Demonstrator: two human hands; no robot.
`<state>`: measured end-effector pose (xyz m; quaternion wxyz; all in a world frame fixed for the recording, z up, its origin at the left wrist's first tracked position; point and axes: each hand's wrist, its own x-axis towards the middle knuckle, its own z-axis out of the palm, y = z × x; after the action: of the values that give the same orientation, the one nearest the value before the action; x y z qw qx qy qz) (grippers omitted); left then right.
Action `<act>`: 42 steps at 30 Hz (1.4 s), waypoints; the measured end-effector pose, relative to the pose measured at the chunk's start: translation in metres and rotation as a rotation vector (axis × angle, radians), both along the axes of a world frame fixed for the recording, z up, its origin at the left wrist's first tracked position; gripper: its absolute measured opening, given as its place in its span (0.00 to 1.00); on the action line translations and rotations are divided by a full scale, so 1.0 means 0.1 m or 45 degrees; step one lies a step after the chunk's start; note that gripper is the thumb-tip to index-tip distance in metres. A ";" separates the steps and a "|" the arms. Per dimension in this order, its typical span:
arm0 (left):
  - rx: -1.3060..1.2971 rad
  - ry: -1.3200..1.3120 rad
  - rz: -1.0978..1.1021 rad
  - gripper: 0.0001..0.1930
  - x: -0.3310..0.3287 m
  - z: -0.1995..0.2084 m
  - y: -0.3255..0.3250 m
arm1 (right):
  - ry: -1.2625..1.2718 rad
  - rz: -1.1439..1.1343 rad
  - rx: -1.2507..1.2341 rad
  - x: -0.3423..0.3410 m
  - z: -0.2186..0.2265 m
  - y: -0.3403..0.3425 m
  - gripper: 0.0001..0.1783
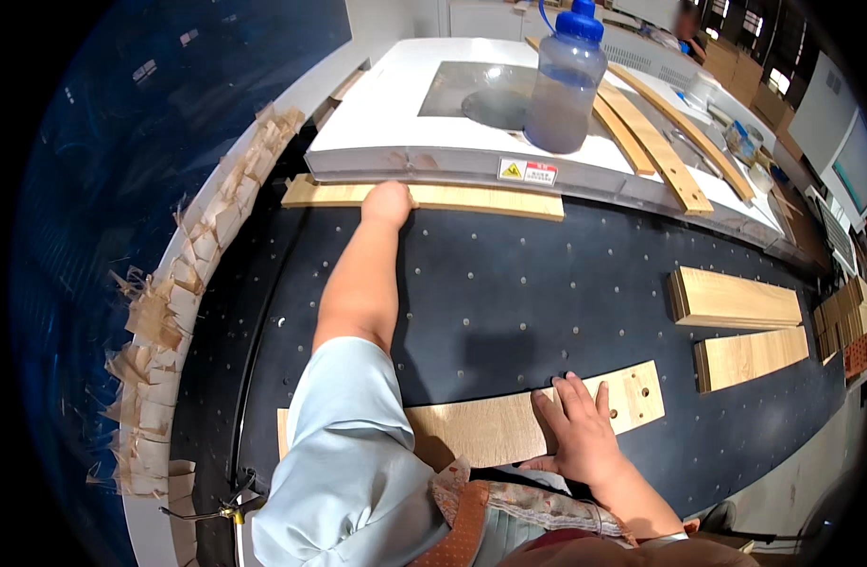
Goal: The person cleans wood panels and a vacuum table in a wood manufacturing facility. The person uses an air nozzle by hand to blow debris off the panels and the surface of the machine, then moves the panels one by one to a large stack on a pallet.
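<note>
My left arm stretches forward in a light blue sleeve. At its end my left hand point(388, 203) is closed over a narrow light-wood strip point(490, 200), which lies along the near edge of the white machine housing. Its fingertips are mostly hidden behind the hand. Close to my body, my right hand point(584, 430) rests with fingers spread on a wider light-wood board point(480, 427). Drilled holes show near that board's right end, just past my fingers. My left sleeve covers part of the board's left side.
Both boards lie on a black bed point(471, 312) dotted with small round points. Two stacks of short boards point(740, 298) sit at the right. A blue-capped water bottle point(566, 85) and long strips point(655, 146) rest on the white housing point(386, 123). Frayed brown tape point(154, 312) lines the left edge.
</note>
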<state>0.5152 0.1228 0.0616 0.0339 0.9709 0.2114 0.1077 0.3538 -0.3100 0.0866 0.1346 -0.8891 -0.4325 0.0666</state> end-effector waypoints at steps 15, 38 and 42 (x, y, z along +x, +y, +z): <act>0.264 0.072 -0.160 0.16 0.21 -0.06 -0.04 | -0.210 0.124 0.143 0.08 -0.19 -0.10 0.52; 0.236 0.016 -0.139 0.14 0.25 -0.25 -0.01 | 0.057 0.080 -0.009 0.07 -0.13 -0.15 0.54; 0.174 0.002 -0.056 0.19 0.01 -0.27 -0.20 | 0.063 0.094 0.011 0.05 -0.07 -0.10 0.54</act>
<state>0.5157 0.1024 0.0346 -0.0302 0.9754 0.1823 0.1205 0.3586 -0.3204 0.0795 0.1467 -0.8699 -0.4619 0.0915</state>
